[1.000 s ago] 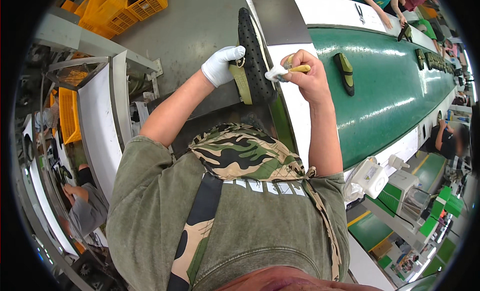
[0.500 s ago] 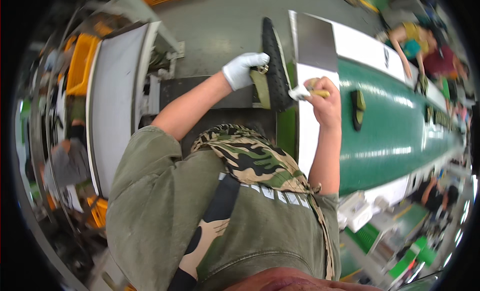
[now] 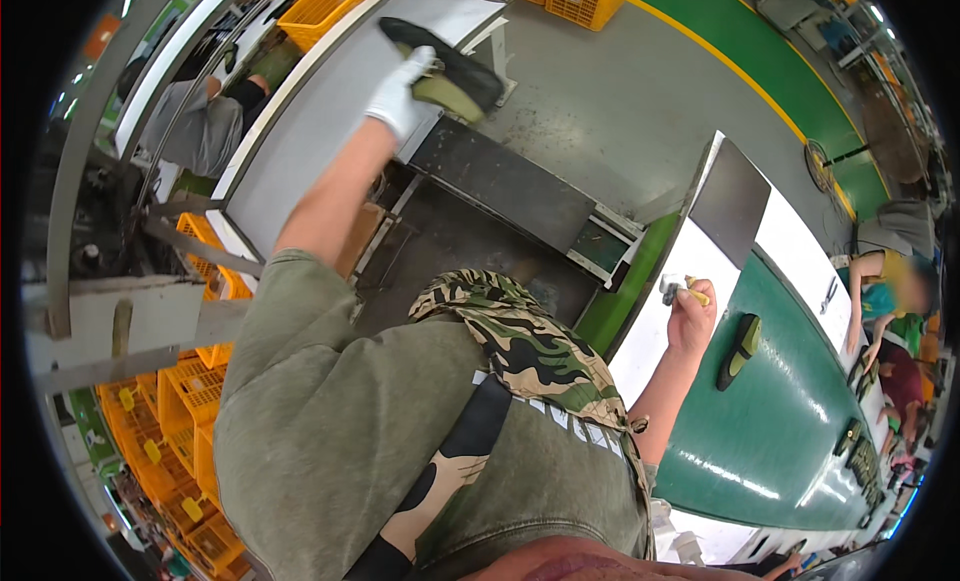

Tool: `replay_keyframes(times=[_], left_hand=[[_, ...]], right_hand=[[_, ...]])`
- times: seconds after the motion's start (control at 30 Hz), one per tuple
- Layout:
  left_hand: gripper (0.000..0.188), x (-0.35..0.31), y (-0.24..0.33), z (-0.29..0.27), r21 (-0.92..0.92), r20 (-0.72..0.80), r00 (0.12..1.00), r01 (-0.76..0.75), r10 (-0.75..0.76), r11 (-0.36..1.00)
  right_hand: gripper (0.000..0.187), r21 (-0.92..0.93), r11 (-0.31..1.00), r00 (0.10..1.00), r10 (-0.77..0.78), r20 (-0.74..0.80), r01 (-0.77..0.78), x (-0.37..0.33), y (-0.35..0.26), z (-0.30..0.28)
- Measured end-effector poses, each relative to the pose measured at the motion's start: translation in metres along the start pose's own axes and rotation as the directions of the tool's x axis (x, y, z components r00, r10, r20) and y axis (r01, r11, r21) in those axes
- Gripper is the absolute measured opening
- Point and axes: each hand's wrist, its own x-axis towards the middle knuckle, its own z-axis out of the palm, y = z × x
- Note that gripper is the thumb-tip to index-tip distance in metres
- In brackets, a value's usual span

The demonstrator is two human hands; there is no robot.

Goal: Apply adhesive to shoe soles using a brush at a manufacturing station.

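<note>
At the far left, my left hand, in a white glove, grips a shoe with an olive upper and a black sole. It holds the shoe tilted, by the upper, over the end of the grey-topped bench; motion blurs its detail. My bare right hand is closed round a small yellow-handled tool with a whitish end, perhaps a brush; its exact kind is unclear. That hand hovers by the white border of the green conveyor belt. A second olive and black shoe lies on the belt.
The grey-topped bench stands left, a dark low platform ahead. Yellow crates sit on the far floor, more crates stacked left. A co-worker works across the belt, where several shoes lie farther along.
My left hand has carried the shoe away from my right hand, leftward to the grey-topped bench. The view has swung left. My right hand still holds the yellow-handled tool.
</note>
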Motion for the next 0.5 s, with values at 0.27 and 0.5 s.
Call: replay_keyframes(times=[0.27, 0.5], left_hand=[[0.04, -0.064, 0.081, -0.216, -0.016, -0.327, 0.931, 0.163, -0.159, 0.986], [0.05, -0.049, 0.137, -0.31, 0.624, -0.757, 0.61, 0.57, 0.233, 0.535]], right_hand=[[0.02, 0.103, 0.994, 0.999, -0.032, -0.008, 0.033, -0.027, 0.009, -0.03], [0.02, 0.221, 0.971, 0.992, -0.063, -0.106, 0.086, -0.061, 0.009, -0.059]])
